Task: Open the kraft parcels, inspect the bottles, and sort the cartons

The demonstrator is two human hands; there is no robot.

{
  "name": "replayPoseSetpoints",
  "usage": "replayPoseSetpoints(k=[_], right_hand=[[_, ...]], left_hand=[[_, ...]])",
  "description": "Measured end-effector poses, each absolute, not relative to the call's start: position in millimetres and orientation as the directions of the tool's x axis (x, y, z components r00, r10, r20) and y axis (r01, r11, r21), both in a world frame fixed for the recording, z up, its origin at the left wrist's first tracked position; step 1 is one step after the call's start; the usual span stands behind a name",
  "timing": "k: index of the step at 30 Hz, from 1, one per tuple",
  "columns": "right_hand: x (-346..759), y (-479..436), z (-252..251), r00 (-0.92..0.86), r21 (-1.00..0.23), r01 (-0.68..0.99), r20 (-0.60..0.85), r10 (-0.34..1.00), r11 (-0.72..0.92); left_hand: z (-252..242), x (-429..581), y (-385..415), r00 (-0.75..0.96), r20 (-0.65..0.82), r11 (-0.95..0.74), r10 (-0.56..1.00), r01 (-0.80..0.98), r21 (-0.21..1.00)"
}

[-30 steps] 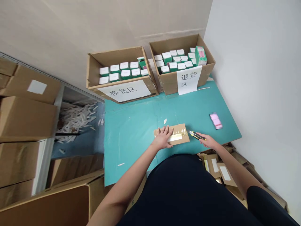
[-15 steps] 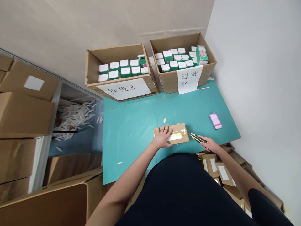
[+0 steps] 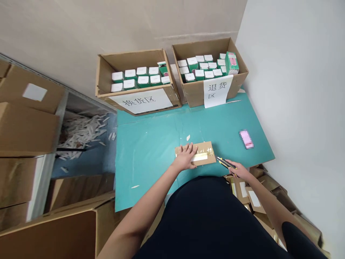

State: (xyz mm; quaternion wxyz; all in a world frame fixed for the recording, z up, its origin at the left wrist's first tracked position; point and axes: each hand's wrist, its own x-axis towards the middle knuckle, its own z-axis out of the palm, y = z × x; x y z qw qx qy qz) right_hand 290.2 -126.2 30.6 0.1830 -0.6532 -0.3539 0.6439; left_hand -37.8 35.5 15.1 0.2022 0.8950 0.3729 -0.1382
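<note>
A small taped cardboard box (image 3: 209, 158) lies flat near the front edge of the green table. It carries a white label and shiny clear tape. Across its left part rests my left hand (image 3: 185, 157), fingers spread and pressing on the top. My right hand (image 3: 237, 169) is closed around a black and yellow box cutter (image 3: 225, 163). The cutter's tip points left at the box's right end; whether it touches the cardboard I cannot tell.
On the green table (image 3: 145, 144) stand two large cartons, a left carton (image 3: 172, 94) and a right carton (image 3: 194, 94), holding green-and-white boxes. A pink phone-like object (image 3: 246, 139) lies right. Opened cardboard boxes (image 3: 264, 219) are heaped below right; a big carton (image 3: 105, 223) stands lower left.
My right hand has brought the box cutter slightly left and down along the box's right end. My left hand stays on the box. The view has shifted a little.
</note>
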Motion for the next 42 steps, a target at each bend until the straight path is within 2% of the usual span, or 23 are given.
replayPoseSetpoints(k=[5,18,26,35,42], right_hand=[[287.8,-126.4,30.9,-0.001,-0.697,0.227,-0.698,0.716,-0.680],[301.1,-102.7,34.9,0.047,-0.742,0.219,-0.641,0.766,-0.634],[277.6,-97.3,22.6,0.053,-0.726,0.212,-0.659,0.750,-0.654],[294.0,-123.2,31.6,-0.026,-0.703,0.251,-0.692,0.721,-0.665],[289.5,-127.3,25.7,0.086,-0.741,0.242,-0.627,0.775,-0.626]], left_hand=[[12.4,-40.1,37.1,0.702,-0.378,-0.646,0.603,0.708,0.283],[6.2,-42.3,36.3,0.716,-0.337,-0.636,0.611,0.698,0.329],[7.0,-42.4,35.8,0.710,-0.348,-0.638,0.612,0.703,0.313],[7.0,-39.8,38.7,0.706,-0.364,-0.643,0.607,0.706,0.296],[6.0,-43.7,37.4,0.703,-0.340,-0.644,0.624,0.710,0.285]])
